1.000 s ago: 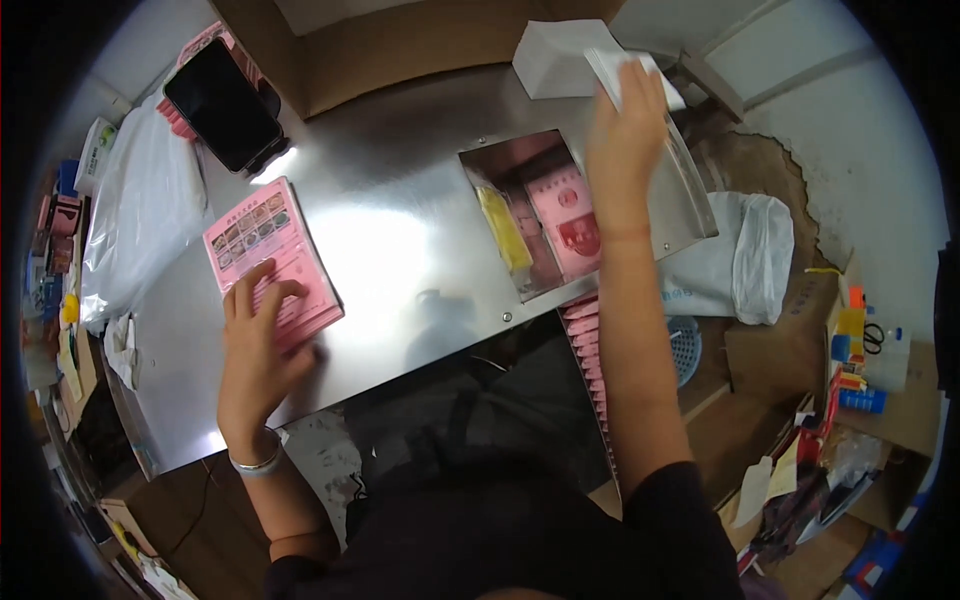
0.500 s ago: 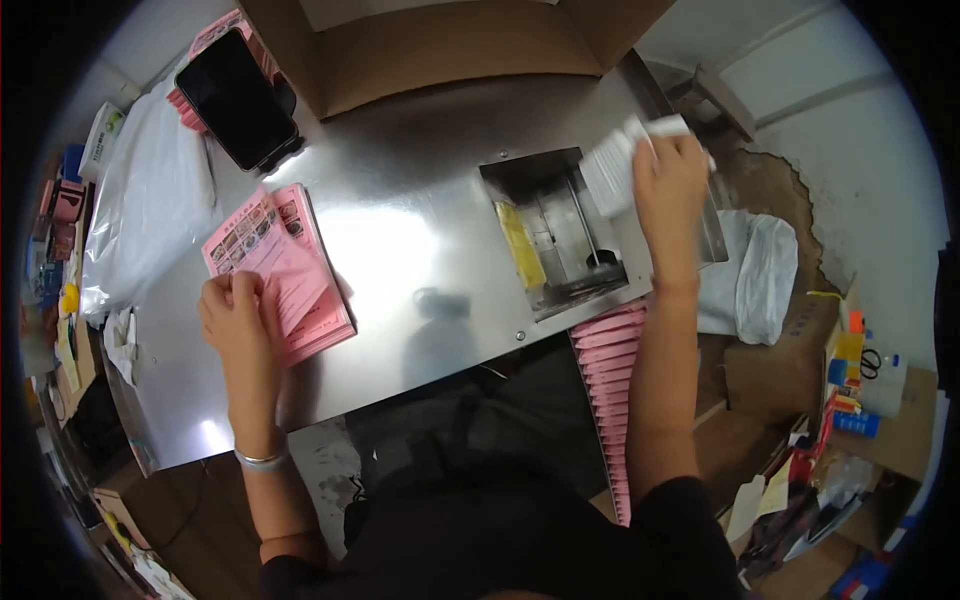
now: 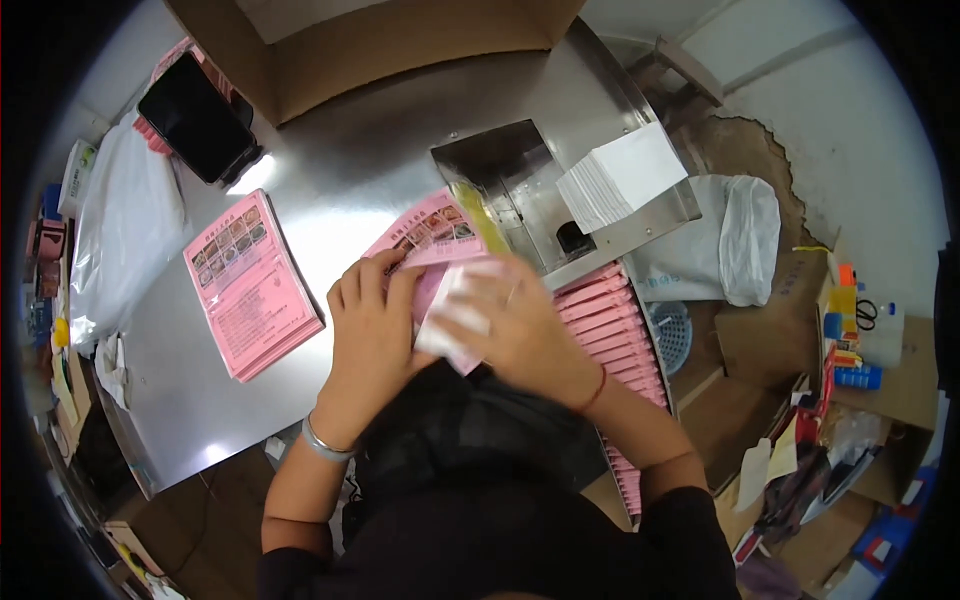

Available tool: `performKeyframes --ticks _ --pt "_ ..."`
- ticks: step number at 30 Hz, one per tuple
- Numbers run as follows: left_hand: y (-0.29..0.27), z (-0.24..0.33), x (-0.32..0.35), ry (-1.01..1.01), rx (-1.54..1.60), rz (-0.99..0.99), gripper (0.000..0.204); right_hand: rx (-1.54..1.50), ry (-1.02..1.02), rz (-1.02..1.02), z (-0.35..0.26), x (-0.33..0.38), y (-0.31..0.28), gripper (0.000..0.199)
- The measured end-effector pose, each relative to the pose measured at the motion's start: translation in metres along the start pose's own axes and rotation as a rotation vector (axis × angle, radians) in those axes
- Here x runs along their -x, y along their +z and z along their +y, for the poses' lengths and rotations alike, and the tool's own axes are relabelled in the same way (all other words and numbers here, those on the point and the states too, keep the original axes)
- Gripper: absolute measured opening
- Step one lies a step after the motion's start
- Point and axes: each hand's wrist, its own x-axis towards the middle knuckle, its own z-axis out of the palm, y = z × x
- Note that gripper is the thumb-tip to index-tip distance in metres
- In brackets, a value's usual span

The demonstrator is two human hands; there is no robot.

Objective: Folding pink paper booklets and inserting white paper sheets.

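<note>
My left hand point(image 3: 372, 310) is closed on the edge of a pink printed paper sleeve point(image 3: 432, 228) with rows of small food pictures, held up over the table's front edge. Against it lies a folded white paper point(image 3: 452, 338), like a napkin, partly covered by my right hand point(image 3: 520, 322). The right fingers are smeared by motion but bent over the white paper. To the left rests a stack of the same pink sleeves point(image 3: 250, 290). A stack of folded white papers point(image 3: 630, 178) sits at the right, beside the rectangular opening in the table.
The steel table point(image 3: 350, 170) has a rectangular opening point(image 3: 515, 160) with a yellow piece at its edge. A phone point(image 3: 197, 118) stands at the far left, near a cardboard box point(image 3: 400, 60). Below the right edge runs a row of filled pink packets point(image 3: 612, 330); a white bag point(image 3: 715, 240) is beyond.
My left hand has lifted a pink sleeve off the stack and moved right. My right hand has come from the white stack to the sleeve with a white paper. The view has shifted slightly.
</note>
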Motion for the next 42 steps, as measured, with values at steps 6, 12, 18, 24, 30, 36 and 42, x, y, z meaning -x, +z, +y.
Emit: performKeyframes --ticks 6,12,18,24,30,36,42 --pt "0.008 0.013 -0.001 0.103 0.148 0.155 0.038 -0.115 -0.021 -0.102 0.035 -0.050 0.004 0.033" --pt "0.009 0.008 0.001 0.054 -0.028 0.038 0.054 0.389 0.506 0.536 0.079 -0.014 -0.063 0.025" --pt "-0.012 0.006 -0.050 0.123 -0.289 0.021 0.064 0.400 0.560 0.407 0.084 -0.008 -0.066 0.027" --pt "-0.013 0.014 -0.018 0.079 -0.125 -0.104 0.051 0.409 0.460 0.364 0.109 0.014 -0.093 0.038" --pt "-0.014 -0.012 -0.021 0.084 0.082 -0.083 0.053 -0.004 0.008 0.079 -0.020 -0.002 -0.011 0.031" --pt "-0.014 0.040 -0.031 0.330 0.404 -0.083 0.067 0.215 0.190 -0.011 0.056 -0.039 0.023 0.022" --pt "-0.043 -0.031 0.008 -0.310 0.231 0.292 0.043 0.265 0.500 0.369 0.061 -0.043 -0.026 0.022"
